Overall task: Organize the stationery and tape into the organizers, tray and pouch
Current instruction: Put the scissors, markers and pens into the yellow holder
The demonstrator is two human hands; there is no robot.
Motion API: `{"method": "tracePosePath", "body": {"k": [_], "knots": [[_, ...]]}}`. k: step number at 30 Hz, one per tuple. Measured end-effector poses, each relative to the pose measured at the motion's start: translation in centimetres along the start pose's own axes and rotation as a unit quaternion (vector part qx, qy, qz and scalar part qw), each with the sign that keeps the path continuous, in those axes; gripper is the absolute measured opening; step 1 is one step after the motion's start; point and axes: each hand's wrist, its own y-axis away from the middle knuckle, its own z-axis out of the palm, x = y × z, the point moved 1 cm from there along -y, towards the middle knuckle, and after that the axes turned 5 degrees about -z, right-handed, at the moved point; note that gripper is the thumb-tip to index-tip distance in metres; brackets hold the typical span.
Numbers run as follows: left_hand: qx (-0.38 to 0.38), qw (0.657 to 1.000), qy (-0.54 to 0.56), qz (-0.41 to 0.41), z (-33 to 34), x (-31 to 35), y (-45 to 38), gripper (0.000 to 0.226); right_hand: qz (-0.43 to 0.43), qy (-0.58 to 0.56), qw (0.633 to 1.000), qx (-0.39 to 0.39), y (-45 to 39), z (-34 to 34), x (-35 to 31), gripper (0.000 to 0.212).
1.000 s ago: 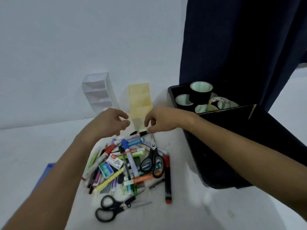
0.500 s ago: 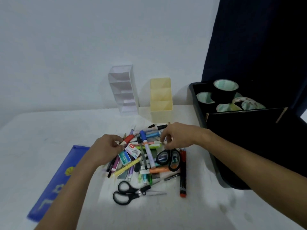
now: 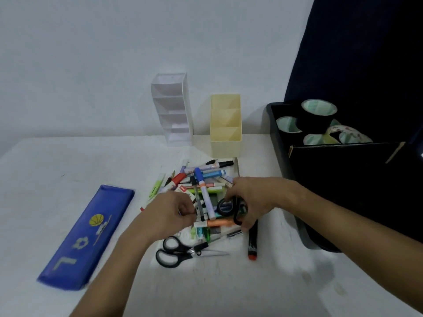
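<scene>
head | pouch [image 3: 85,236] left of pile [image 3: 203,197] | tray [image 3: 274,124] right

- We have one view only, a wide-angle camera worn on the head.
- We look forward and down over a white table [image 3: 68,170] toward the wall [image 3: 114,53].
- Both forearms enter from the bottom edge, so we sit close.
- Straight lines bow near the edges of our view.
</scene>
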Motion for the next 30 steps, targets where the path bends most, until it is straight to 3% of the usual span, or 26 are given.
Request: {"method": "tracePosePath", "body": {"k": [3, 7, 13, 21, 25, 30], "knots": [[-0.042, 0.999, -0.031, -0.003, 1.3, -1.1, 1.9, 0.016, 0.000, 0.037, 0.999, 0.027, 0.0, 1.5, -0.1, 0.085], [-0.072, 0.995, -0.060, -0.025, 1.7, -3.7, 3.9, 0.039, -0.011, 0.044, 0.997, 0.055, -0.3, 1.8, -0.2, 0.074], [-0.049, 0.998, -0.049, -0.010, 2.3, -5.2, 4.8, 0.058, -0.036, 0.063, 0.995, 0.063, 0.0, 1.6, -0.7, 0.063], [-0.034, 0.998, -0.057, -0.014, 2.7, -5.3, 4.5, 0.043, -0.076, 0.041, 0.989, 0.119, 0.4, 0.9, -1.1, 0.052], [-0.055, 0.996, -0.018, -0.062, 2.2, -5.4, 4.2, 0.060, -0.089, 0.001, 0.988, 0.125, 0.1, 1.0, -1.1, 0.046], [-0.032, 0.996, -0.028, -0.076, 1.1, -5.5, 3.6, 0.032, -0.103, -0.008, 0.984, 0.144, 0.0, 0.6, -1.3, 0.037]]}}
